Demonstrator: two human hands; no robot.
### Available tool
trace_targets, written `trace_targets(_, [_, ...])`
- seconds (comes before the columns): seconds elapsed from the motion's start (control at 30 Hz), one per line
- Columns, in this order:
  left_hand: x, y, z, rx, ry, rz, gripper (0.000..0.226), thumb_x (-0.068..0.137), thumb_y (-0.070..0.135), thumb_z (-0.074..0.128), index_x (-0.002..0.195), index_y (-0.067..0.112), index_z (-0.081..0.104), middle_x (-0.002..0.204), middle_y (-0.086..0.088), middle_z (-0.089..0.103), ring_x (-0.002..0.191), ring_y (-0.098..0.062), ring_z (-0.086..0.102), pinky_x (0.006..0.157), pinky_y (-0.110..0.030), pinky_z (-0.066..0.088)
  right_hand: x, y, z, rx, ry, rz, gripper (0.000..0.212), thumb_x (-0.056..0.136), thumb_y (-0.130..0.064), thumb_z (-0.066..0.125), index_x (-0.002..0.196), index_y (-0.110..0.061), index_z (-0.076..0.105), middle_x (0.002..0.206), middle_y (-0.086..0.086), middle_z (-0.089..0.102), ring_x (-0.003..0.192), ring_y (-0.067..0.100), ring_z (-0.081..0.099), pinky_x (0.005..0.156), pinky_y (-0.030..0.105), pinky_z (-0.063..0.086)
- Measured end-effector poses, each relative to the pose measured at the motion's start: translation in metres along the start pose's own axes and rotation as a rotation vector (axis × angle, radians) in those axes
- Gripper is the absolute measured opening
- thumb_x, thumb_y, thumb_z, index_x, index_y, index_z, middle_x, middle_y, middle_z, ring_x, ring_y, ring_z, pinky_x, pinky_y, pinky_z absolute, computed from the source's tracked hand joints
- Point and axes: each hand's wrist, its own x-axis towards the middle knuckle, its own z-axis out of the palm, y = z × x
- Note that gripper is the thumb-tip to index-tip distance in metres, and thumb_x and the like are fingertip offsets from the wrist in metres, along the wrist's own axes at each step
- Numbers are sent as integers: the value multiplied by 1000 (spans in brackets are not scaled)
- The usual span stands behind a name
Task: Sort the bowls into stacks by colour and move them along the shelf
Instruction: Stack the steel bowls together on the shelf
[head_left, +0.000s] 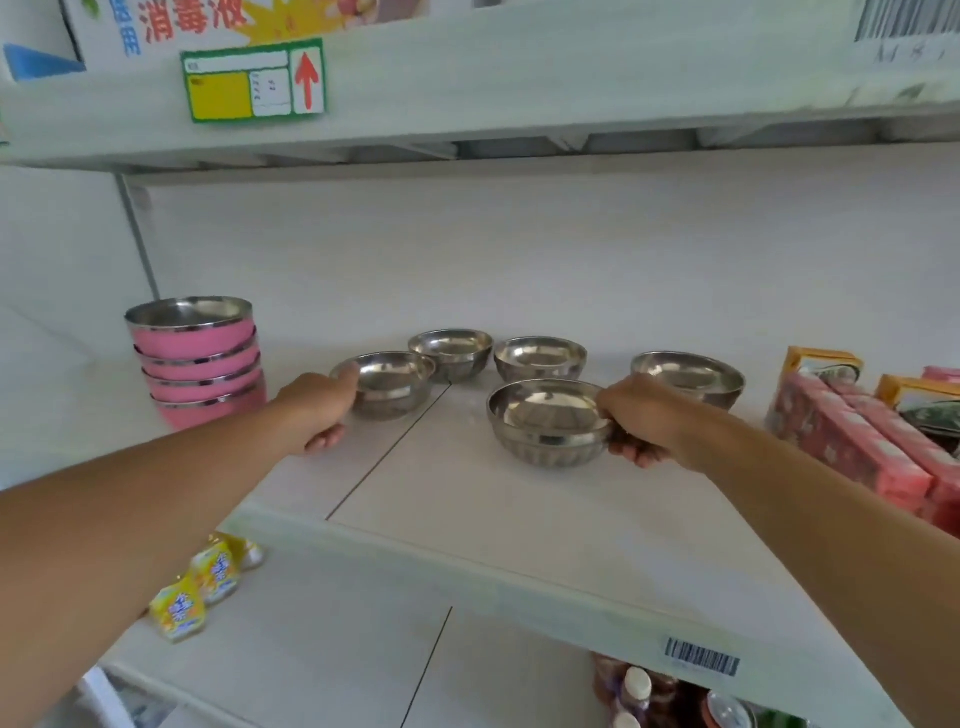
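Observation:
Several plain steel bowls sit spread out on the white shelf (467, 519). My left hand (317, 410) grips the left rim of the left steel bowl (392, 382). My right hand (641, 421) holds the right rim of the nearest steel bowl (545, 423). Behind them stand two more steel bowls (451, 353) (540, 357), and a wider steel bowl (691, 374) is partly hidden by my right hand. At the far left, a stack of pink bowls (200, 364) with steel insides stands upright.
Pink boxes (852, 441) and orange-edged packets (826, 364) crowd the shelf's right end. An upper shelf with a green price label (254, 80) hangs overhead. Below, yellow packets (197, 587) lie on a lower shelf and bottles (636, 686) stand at the bottom right.

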Motion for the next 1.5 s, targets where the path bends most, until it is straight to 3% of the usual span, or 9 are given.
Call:
trace_targets(0.07, [13,2,5,-47,-33,-48,64,107,63,40,97,5,66,57,-10,67,27,-15,44,37,-16,35,1,1,-2,-1,-14,-1,31,95,-16,49,78,-5,72,55,8,69,37,16,55,41,22,45])
trace_targets(0.17, [33,4,12,-123,-103,-50,44,106,34,51,101,-4,73,50,-8,67,28,-14,48,34,-16,33,5,2,-9,8,-2,23,28,93,-15,48,80,-5,71,58,10,70,39,17,55,41,22,44])
trace_targets(0.3, [42,2,8,-120,-148,-24,31,102,15,51,89,-3,72,47,-8,66,27,-13,48,32,-15,34,9,-4,-24,25,47,55,24,95,-16,50,81,-8,68,60,11,68,39,18,52,39,23,41])
trace_targets(0.5, [43,7,-19,-85,-160,32,32,98,16,53,75,1,69,45,-6,63,26,-10,46,31,-15,35,35,-41,-47,201,223,96,22,97,-10,53,87,0,70,57,12,62,44,21,50,44,25,38])
trace_targets(0.67, [35,8,-35,-76,-192,35,35,99,13,54,68,3,66,40,-5,57,23,-11,42,29,-14,33,80,-73,-42,97,345,73,35,105,-16,51,91,5,75,57,13,66,36,20,51,41,24,44])
trace_targets(0.93, [36,6,-42,-112,-189,-9,39,103,18,51,70,3,67,45,-5,62,25,-12,46,30,-15,35,154,-62,-1,-18,353,109,31,100,-19,47,81,-5,68,42,7,62,28,17,49,40,20,45])
trace_targets(1.13, [42,27,-37,-217,-270,-34,33,106,19,49,78,8,62,41,-3,59,22,-11,44,29,-13,30,169,-43,7,-129,322,74,24,94,-31,46,86,-10,54,83,10,63,62,28,59,49,28,46])
trace_targets(1.37, [35,102,-4,-245,-239,162,24,97,12,44,82,10,63,44,-1,59,27,-7,40,30,-15,27,146,-46,4,-147,163,112,14,95,-15,49,93,-4,58,76,13,59,51,25,48,48,26,41])
trace_targets(1.5, [28,150,21,-211,-275,220,30,97,8,43,77,8,66,45,-1,57,31,-8,41,32,-16,28,122,-45,1,-73,117,145,20,102,-20,46,91,-7,55,67,9,50,47,20,34,45,24,32])
